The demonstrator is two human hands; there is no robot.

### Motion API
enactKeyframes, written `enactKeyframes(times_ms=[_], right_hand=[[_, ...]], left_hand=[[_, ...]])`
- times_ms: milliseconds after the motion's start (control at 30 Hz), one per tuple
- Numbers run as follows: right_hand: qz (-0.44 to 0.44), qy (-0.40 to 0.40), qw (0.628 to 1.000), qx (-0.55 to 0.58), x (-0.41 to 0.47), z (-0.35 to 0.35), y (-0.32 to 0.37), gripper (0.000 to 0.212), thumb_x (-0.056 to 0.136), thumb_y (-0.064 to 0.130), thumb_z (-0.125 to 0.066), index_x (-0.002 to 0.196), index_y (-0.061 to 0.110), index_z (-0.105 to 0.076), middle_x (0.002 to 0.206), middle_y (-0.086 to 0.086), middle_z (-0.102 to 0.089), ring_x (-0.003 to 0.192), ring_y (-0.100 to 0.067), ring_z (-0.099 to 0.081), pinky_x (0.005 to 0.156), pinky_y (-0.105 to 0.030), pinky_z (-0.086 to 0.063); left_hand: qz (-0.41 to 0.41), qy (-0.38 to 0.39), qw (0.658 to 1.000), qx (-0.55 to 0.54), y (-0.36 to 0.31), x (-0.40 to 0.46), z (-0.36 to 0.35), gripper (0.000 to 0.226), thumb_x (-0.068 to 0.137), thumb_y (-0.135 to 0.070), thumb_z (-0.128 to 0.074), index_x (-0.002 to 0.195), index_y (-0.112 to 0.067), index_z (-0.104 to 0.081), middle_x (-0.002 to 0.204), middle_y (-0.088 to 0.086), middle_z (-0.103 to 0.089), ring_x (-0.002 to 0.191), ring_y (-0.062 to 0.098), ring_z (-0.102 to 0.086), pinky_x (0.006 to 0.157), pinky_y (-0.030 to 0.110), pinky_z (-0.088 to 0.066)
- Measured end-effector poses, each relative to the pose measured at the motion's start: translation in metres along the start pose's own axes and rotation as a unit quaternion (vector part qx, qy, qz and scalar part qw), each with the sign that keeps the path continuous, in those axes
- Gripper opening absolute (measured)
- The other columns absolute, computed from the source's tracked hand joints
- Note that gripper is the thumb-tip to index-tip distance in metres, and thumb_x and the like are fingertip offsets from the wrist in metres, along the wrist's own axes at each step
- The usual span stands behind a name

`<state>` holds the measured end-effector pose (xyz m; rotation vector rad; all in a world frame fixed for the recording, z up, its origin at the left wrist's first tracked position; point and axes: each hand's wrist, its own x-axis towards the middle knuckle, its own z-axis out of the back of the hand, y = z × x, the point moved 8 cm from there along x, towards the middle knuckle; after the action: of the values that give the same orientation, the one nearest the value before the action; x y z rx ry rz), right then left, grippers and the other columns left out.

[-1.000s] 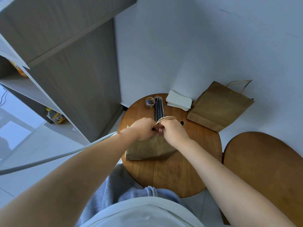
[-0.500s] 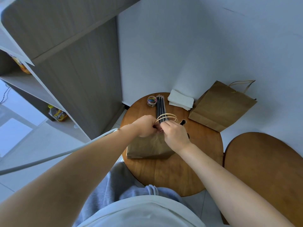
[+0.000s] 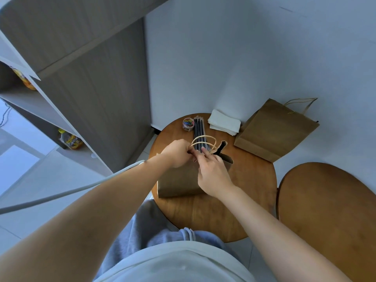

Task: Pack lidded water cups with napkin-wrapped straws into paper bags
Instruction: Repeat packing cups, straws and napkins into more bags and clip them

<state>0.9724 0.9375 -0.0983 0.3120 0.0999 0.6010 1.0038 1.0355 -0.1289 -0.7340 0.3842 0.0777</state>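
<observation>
A brown paper bag (image 3: 179, 180) stands on the round wooden table (image 3: 250, 180), its two rope handles (image 3: 203, 140) looped above the top edge. My left hand (image 3: 178, 152) pinches the bag's top edge at the left. My right hand (image 3: 211, 169) pinches the same edge beside it, where a small paper clip (image 3: 195, 159) shows between the fingers. The right part of the bag's mouth gapes open. A second brown paper bag (image 3: 274, 131) leans against the wall at the back right, a yellow clip on its top. The contents of both bags are hidden.
Behind the bag lie a bundle of black straws (image 3: 198, 127), a small tub of coloured paper clips (image 3: 188, 124) and a stack of white napkins (image 3: 223, 123). A second wooden table (image 3: 329, 210) stands at the right. A grey shelf unit (image 3: 91, 88) stands at the left. A white cable (image 3: 67, 192) crosses my left arm.
The bag's handles have risen free of my hands and now stand up behind them. My right hand has slid back along the top edge, and the bag's right corner has opened.
</observation>
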Motion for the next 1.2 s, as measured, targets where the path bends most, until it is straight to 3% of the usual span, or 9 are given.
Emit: enactKeyframes(times_ms=[133, 200, 267, 333, 400, 567, 667, 967, 1200], right_hand=[[0.074, -0.144, 0.985, 0.067, -0.019, 0.029, -0.022, 0.028, 0.083, 0.010, -0.049, 0.101, 0.002, -0.068, 0.102, -0.013, -0.068, 0.104, -0.024, -0.059, 0.089, -0.044, -0.052], [0.067, -0.183, 0.981, 0.017, -0.026, 0.035, -0.040, 0.023, 0.078, 0.017, -0.061, 0.096, 0.002, -0.066, 0.095, -0.011, -0.065, 0.097, -0.021, -0.052, 0.081, -0.044, -0.053], [0.006, -0.110, 0.993, -0.039, -0.016, 0.031, -0.059, 0.056, 0.073, 0.030, -0.075, 0.120, 0.006, -0.056, 0.121, -0.014, -0.055, 0.117, -0.023, -0.043, 0.099, -0.047, -0.043], [-0.042, 0.049, 0.992, -0.110, -0.007, 0.014, -0.075, 0.094, 0.073, 0.047, -0.074, 0.147, 0.015, -0.025, 0.153, -0.010, -0.021, 0.143, -0.027, -0.014, 0.115, -0.047, -0.013], [-0.034, 0.153, 0.971, -0.178, 0.000, 0.003, -0.081, 0.102, 0.074, 0.050, -0.072, 0.150, 0.022, -0.010, 0.159, -0.001, -0.001, 0.146, -0.024, 0.006, 0.116, -0.049, 0.002], [-0.001, 0.166, 0.971, -0.171, 0.014, 0.007, -0.083, 0.025, 0.088, 0.022, -0.061, 0.111, 0.013, -0.055, 0.117, -0.001, -0.055, 0.121, -0.021, -0.044, 0.111, -0.042, -0.021], [-0.046, 0.140, 0.987, -0.068, 0.012, 0.020, -0.096, 0.006, 0.089, 0.017, -0.059, 0.091, 0.012, -0.057, 0.098, -0.001, -0.058, 0.096, -0.024, -0.055, 0.075, -0.032, -0.039], [-0.186, 0.078, 0.978, 0.054, -0.024, 0.074, -0.174, 0.019, 0.088, 0.016, -0.064, 0.075, 0.021, -0.052, 0.079, 0.007, -0.051, 0.078, -0.016, -0.051, 0.065, -0.027, -0.037], [-0.281, 0.032, 0.958, 0.051, -0.044, 0.110, -0.260, 0.007, 0.087, 0.009, -0.063, 0.083, 0.007, -0.058, 0.083, -0.007, -0.058, 0.082, -0.025, -0.055, 0.067, -0.033, -0.041]], left_hand=[[-0.017, -0.001, 0.999, 0.048, -0.002, -0.002, 0.005, 0.006, 0.090, -0.026, -0.062, 0.085, -0.023, -0.063, 0.088, -0.004, -0.066, 0.085, 0.016, -0.060, 0.068, 0.026, -0.045], [-0.014, 0.027, 0.996, 0.087, 0.002, -0.009, 0.004, 0.016, 0.086, -0.037, -0.066, 0.093, -0.024, -0.060, 0.090, -0.005, -0.063, 0.084, 0.015, -0.058, 0.062, 0.022, -0.042], [-0.021, 0.065, 0.980, 0.185, 0.007, -0.014, -0.001, 0.032, 0.084, -0.042, -0.067, 0.108, -0.022, -0.060, 0.095, -0.004, -0.062, 0.086, 0.016, -0.057, 0.066, 0.023, -0.045], [-0.027, 0.094, 0.955, 0.281, 0.012, -0.017, -0.007, 0.030, 0.089, -0.033, -0.061, 0.115, -0.017, -0.060, 0.089, -0.003, -0.058, 0.082, 0.018, -0.054, 0.070, 0.027, -0.047], [-0.032, 0.096, 0.945, 0.310, 0.012, -0.016, -0.010, 0.022, 0.095, -0.018, -0.050, 0.113, -0.015, -0.061, 0.084, -0.002, -0.054, 0.077, 0.018, -0.052, 0.067, 0.027, -0.045], [-0.057, 0.041, 0.933, 0.352, -0.004, -0.011, -0.001, 0.020, 0.097, -0.011, -0.039, 0.093, -0.017, -0.057, 0.085, 0.002, -0.057, 0.075, 0.020, -0.050, 0.062, 0.028, -0.038], [-0.072, 0.020, 0.930, 0.360, -0.016, -0.004, 0.010, 0.018, 0.098, -0.015, -0.040, 0.081, -0.020, -0.047, 0.089, 0.004, -0.061, 0.074, 0.022, -0.048, 0.062, 0.030, -0.037], [-0.153, 0.062, 0.931, 0.324, -0.096, 0.039, -0.014, 0.018, 0.095, -0.019, -0.045, 0.103, -0.016, -0.061, 0.087, 0.002, -0.054, 0.088, 0.026, -0.057, 0.064, 0.031, -0.040], [-0.199, 0.091, 0.934, 0.283, -0.165, 0.099, -0.060, 0.022, 0.094, -0.012, -0.043, 0.104, -0.014, -0.063, 0.100, 0.009, -0.064, 0.092, 0.028, -0.058, 0.067, 0.032, -0.044]])
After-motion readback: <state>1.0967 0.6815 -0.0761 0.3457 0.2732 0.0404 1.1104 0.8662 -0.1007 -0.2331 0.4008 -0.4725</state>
